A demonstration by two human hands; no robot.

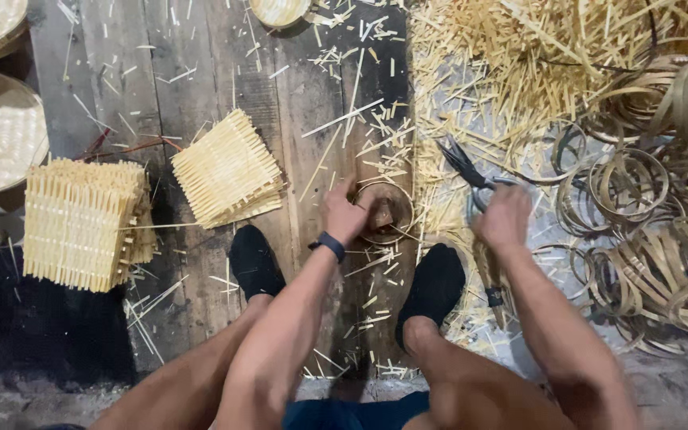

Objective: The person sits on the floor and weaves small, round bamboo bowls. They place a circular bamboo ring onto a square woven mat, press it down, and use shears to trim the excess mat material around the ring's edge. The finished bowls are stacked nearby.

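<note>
Our knees frame two black shoes (256, 261) planted on the plank floor (201, 80). Just beyond them our left hand (342, 213) curls around one small ring (386, 211), fingers pressed to its rim. Our right hand (505, 216), just right of the ring, grips one pair of scissors (465, 166), blades apparently parted. Two stacks of woven mats (81, 223) lie left; loose hoops (646, 239) pile right.

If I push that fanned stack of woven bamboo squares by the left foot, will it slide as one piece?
Probably not. The woven squares lie loosely fanned, so the top ones would likely slip off. They look thin and light, so a small push should move them. Their loose strip ends may snag on the rough wooden floor and its scattered offcuts.
</note>
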